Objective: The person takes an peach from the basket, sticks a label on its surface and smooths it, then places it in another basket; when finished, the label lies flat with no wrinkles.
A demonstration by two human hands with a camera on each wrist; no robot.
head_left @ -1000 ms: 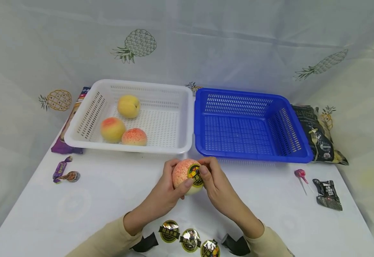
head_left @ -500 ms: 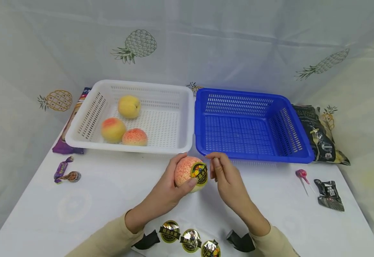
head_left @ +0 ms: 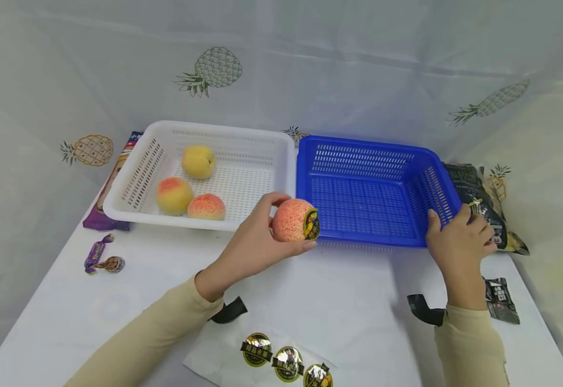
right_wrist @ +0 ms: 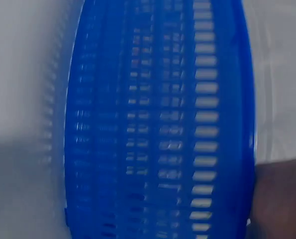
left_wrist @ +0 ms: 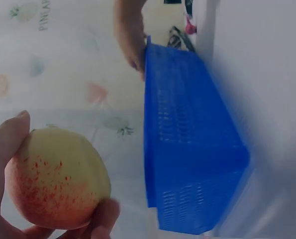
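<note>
In the head view my left hand [head_left: 257, 236] holds a pink-speckled peach [head_left: 290, 220] in front of the two baskets, thumb below and fingers behind it. A round black-and-gold sticker [head_left: 312, 224] shows on the peach's right side. The left wrist view shows the peach's [left_wrist: 60, 179] yellow and red-flecked skin, with fingers around it. My right hand [head_left: 460, 242] grips the near right corner of the blue basket [head_left: 359, 239], thumb on the inner side and fingers outside. Nothing lies in that basket. In the right wrist view the blue basket [right_wrist: 232, 124] fills the middle.
Left of the blue basket, a white basket [head_left: 175, 219] holds three peaches. Stickers [head_left: 288, 364] lie on a backing sheet in front. Wrapped candies [head_left: 99, 255] are at left, a black packet [head_left: 501, 298] at right. Snack bags, one purple [head_left: 100, 219], one black [head_left: 486, 215], flank the baskets.
My right hand has left the peach and moved right to the blue basket's corner. The left hand has raised the peach and turned it, so the sticker faces right.
</note>
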